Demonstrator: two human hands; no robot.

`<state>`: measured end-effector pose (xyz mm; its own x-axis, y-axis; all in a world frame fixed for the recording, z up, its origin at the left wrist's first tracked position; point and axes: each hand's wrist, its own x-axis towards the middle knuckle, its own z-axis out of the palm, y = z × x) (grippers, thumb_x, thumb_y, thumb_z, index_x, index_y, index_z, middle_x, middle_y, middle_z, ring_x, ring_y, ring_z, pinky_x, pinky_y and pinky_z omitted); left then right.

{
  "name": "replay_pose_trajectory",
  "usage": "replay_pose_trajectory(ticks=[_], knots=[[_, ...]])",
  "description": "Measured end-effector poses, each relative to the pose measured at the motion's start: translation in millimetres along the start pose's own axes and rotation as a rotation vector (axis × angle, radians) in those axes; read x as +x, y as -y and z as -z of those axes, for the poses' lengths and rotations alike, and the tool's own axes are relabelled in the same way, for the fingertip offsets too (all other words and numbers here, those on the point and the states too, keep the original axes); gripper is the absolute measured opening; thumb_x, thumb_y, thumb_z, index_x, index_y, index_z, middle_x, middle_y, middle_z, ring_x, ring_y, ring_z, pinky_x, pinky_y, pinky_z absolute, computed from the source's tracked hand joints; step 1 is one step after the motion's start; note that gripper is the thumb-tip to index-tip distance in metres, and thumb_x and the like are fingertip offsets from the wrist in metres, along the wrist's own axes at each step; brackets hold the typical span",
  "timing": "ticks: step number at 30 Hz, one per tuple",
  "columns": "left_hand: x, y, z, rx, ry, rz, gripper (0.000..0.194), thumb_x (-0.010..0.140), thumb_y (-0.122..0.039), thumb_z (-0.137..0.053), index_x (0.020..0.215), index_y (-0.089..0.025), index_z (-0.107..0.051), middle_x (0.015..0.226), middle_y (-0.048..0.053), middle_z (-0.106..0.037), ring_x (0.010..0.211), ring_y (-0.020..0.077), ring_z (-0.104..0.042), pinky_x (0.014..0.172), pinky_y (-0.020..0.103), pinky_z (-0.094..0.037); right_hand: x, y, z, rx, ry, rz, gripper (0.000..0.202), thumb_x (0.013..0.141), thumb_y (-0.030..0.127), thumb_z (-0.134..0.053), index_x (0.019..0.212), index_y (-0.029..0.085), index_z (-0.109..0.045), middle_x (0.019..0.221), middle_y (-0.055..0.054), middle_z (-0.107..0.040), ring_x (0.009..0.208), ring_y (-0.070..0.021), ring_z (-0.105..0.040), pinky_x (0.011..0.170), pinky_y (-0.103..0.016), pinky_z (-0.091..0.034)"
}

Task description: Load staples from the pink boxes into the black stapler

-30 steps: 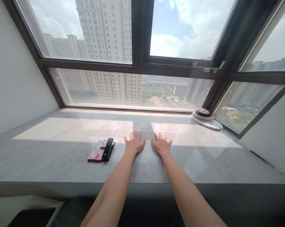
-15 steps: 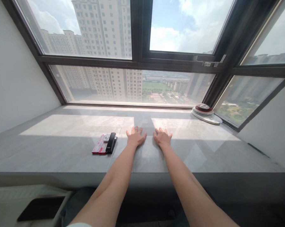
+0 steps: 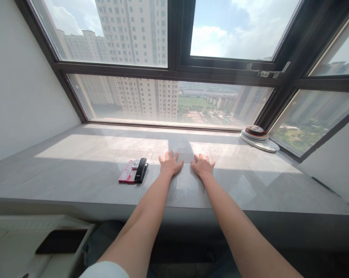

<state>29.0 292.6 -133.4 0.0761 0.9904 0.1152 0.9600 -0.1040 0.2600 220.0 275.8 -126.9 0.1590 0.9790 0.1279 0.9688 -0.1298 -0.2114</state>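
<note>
My left hand (image 3: 170,165) lies on the grey stone sill (image 3: 84,173) with its fingers spread and holds nothing. A short way to its right, my right hand (image 3: 202,166) rests on the same surface, fingers also apart and nothing in them. The two hands do not touch. Left of my left hand, a black stapler (image 3: 141,170) lies beside and partly over red and white small boxes (image 3: 128,174). My left hand is nearer to the stapler, with a gap between them.
A stack of round plate-like items (image 3: 259,139) sits at the back right corner by the dark window frame (image 3: 174,75). Below the sill at the lower left is a pale surface (image 3: 14,239) with a dark rectangular object (image 3: 61,241) on it.
The camera view has shifted slightly, so the sill and window sit a little further right in the picture. Both hands stay spread on the sill.
</note>
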Motion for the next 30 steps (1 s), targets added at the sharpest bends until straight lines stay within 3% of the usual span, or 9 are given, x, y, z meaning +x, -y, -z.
replay_pose_trajectory(ticks=[19, 30], knots=[[-4.4, -2.4, -0.1, -0.011, -0.023, 0.016, 0.067, 0.096, -0.061, -0.023, 0.158, -0.034, -0.029, 0.168, -0.001, -0.017, 0.155, 0.0312, -0.001, 0.120, 0.064, 0.006, -3.7, 0.7, 3.1, -0.005, 0.005, 0.009, 0.057, 0.097, 0.049, -0.030, 0.152, 0.039, -0.040, 0.164, 0.000, -0.027, 0.150, -0.0363, -0.009, 0.115, -0.065, -0.004], [-15.0, -5.7, 4.3, -0.009, -0.041, 0.016, 0.067, 0.096, -0.059, -0.024, 0.158, -0.032, -0.030, 0.168, 0.001, -0.019, 0.155, 0.0313, -0.004, 0.121, 0.061, 0.006, -11.3, 0.4, 6.4, -0.042, 0.048, 0.031, 0.062, 0.100, 0.051, -0.023, 0.159, 0.035, -0.027, 0.168, -0.001, -0.018, 0.153, -0.0323, -0.006, 0.118, -0.059, -0.003]])
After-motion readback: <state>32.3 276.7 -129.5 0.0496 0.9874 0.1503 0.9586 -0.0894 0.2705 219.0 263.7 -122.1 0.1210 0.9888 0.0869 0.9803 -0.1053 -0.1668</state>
